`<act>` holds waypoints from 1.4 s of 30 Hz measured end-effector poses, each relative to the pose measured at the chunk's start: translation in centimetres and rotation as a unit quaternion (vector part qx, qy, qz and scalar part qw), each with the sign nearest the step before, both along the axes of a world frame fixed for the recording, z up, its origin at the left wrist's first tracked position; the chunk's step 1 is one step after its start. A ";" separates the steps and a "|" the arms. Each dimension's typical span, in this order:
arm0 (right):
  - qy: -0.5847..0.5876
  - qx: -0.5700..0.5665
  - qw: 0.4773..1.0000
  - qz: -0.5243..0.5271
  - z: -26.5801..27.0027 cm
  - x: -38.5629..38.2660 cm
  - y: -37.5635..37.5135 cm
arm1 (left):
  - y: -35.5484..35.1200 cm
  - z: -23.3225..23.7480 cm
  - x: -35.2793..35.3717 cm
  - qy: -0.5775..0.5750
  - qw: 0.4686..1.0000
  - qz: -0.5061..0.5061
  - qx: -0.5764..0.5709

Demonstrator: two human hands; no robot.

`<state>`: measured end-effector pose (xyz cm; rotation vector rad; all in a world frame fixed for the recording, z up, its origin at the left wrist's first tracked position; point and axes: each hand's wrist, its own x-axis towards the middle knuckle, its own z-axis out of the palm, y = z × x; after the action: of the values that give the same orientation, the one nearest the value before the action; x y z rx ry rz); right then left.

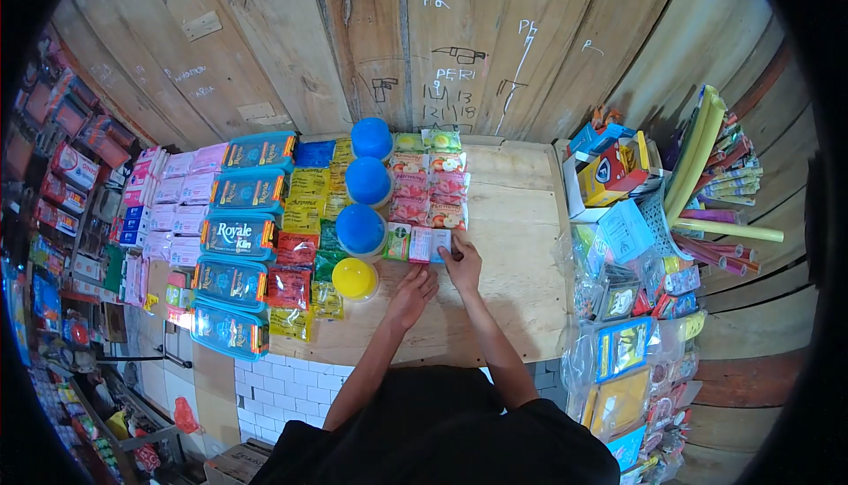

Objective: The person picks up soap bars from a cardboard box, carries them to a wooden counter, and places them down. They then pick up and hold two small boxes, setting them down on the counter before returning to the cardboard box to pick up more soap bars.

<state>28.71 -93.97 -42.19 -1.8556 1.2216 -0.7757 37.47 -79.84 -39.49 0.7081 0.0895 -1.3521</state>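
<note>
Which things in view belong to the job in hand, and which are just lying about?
Job in hand, judging by the tabletop rows:
- pink-and-white pack, at the right hand; left hand close by
- fruit-picture packs
- blue-lidded tubs
- yellow-lidded tub

Apparently just lying about:
- basket
- yellow-and-red box
- red item on floor

Black shirt [433, 423] cut off below, far-left packets [46, 298] blurred

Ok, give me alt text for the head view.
The right hand touches a small box on a wooden table, the left hand close by. Blue- and yellow-lidded jars, packets and teal packs stand to the left.
</note>
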 end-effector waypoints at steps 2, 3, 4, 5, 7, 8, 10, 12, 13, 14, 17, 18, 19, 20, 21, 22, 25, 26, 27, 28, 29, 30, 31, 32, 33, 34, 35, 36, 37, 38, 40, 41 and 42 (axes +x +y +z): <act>-0.019 -0.001 1.000 -0.009 0.0 -0.2 0.1 | 0.2 0.1 -0.1 -0.004 1.000 0.002 0.005; -0.058 0.022 0.998 -0.021 0.0 -0.2 0.1 | 0.3 0.2 -0.1 -0.009 1.000 0.000 0.005; -0.097 0.046 0.994 -0.032 0.0 -0.3 0.2 | 0.5 0.3 -0.2 -0.014 1.000 -0.002 0.005; -0.136 0.069 0.987 -0.043 -0.3 -0.5 0.2 | 0.7 -0.1 -0.2 -0.017 1.000 -0.004 0.006; -0.226 0.078 0.970 -0.042 -0.9 -1.3 0.3 | 1.2 -0.8 0.0 -0.024 1.000 -0.008 0.007; -0.270 0.083 0.958 -0.041 -1.3 -1.7 0.5 | 1.6 -0.7 0.0 -0.041 0.999 -0.023 0.016; -0.265 0.095 0.959 -0.043 0.6 -3.0 2.0 | 2.4 0.1 0.0 -0.074 0.995 -0.052 0.036; -0.245 0.096 0.964 -0.024 0.6 -4.4 3.4 | 3.5 0.5 -0.3 -0.103 0.990 -0.087 0.041; -0.228 0.091 0.969 -0.004 0.0 -5.6 4.2 | 4.2 0.6 -0.5 -0.118 0.986 -0.105 0.043; -0.211 0.086 0.974 0.016 -0.5 -6.6 5.0 | 4.9 1.0 -0.7 -0.127 0.981 -0.133 0.066; -0.089 0.124 0.982 0.114 1.3 -9.8 8.0 | 7.0 1.7 -1.1 -0.173 0.956 -0.205 0.119; -0.077 0.128 0.979 0.139 2.1 -10.6 8.9 | 7.8 1.6 -1.5 -0.199 0.946 -0.223 0.129; -0.064 0.132 0.976 0.164 3.0 -11.2 9.9 | 8.4 1.5 -2.0 -0.225 0.934 -0.239 0.139; -0.051 0.136 0.971 0.189 3.1 -11.8 10.7 | 8.9 1.2 -2.6 -0.246 0.928 -0.238 0.149; -0.037 0.143 0.967 0.209 2.5 -12.6 11.7 | 9.4 1.0 -3.2 -0.267 0.921 -0.236 0.160; -0.024 0.151 0.962 0.228 1.6 -13.3 12.7 | 9.8 0.7 -3.6 -0.288 0.913 -0.234 0.171; 0.000 0.116 0.956 0.271 1.1 -13.7 13.7 | 10.4 -0.8 -4.5 -0.298 0.911 -0.197 0.207; 0.005 0.095 0.955 0.281 1.2 -13.7 14.1 | 10.4 -0.8 -4.5 -0.318 0.904 -0.202 0.201; 0.013 0.095 0.956 0.277 0.9 -13.7 14.2 | 10.4 -0.9 -4.4 -0.338 0.897 -0.208 0.194; 0.021 0.094 0.958 0.271 0.5 -13.6 14.2 | 10.4 -0.9 -4.3 -0.358 0.890 -0.215 0.186; 0.029 0.093 0.960 0.264 0.5 -13.4 14.1 | 10.4 -0.9 -4.3 -0.372 0.882 -0.228 0.179; 0.022 0.074 0.962 0.262 0.7 -13.2 14.2 | 10.3 -0.8 -4.3 -0.387 0.873 -0.243 0.171; 0.015 0.054 0.964 0.259 0.9 -13.1 14.3 | 10.2 -0.7 -4.2 -0.402 0.864 -0.257 0.161; 0.009 0.032 0.967 0.254 1.2 -12.9 14.3 | 10.3 -1.2 -4.1 -0.403 0.860 -0.276 0.150; 0.013 0.023 0.968 0.249 1.6 -12.7 14.4 | 10.5 -1.7 -4.1 -0.404 0.855 -0.295 0.137; 0.018 0.013 0.970 0.243 1.9 -12.6 14.5 | 10.6 -2.1 -3.9 -0.405 0.850 -0.315 0.124; 0.023 0.003 0.972 0.235 2.1 -12.5 14.6 | 10.4 -2.0 -3.7 -0.417 0.840 -0.329 0.113; 0.018 -0.014 0.976 0.218 2.1 -12.4 14.9 | 10.4 -1.7 -3.6 -0.429 0.829 -0.345 0.102; 0.015 -0.033 0.979 0.201 2.0 -12.2 15.1 | 10.2 -1.5 -3.3 -0.441 0.817 -0.360 0.090; 0.012 -0.052 0.982 0.183 1.8 -12.0 15.2 | 10.1 -1.4 -3.1 -0.446 0.809 -0.375 0.081; -0.014 -0.110 0.982 0.155 1.8 -11.4 15.3 | 10.3 -1.3 -2.9 -0.454 0.792 -0.403 0.064; -0.026 -0.139 0.980 0.140 1.9 -11.0 15.2 | 10.2 -1.1 -2.6 -0.453 0.786 -0.419 0.039; -0.030 -0.123 0.984 0.124 2.4 -10.9 15.3 | 10.0 -0.9 -2.3 -0.452 0.778 -0.436 0.014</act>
<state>17.85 -78.69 -39.76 -2.1179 0.8645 -0.8666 35.20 -69.82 -40.36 1.4634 -1.1255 -1.7073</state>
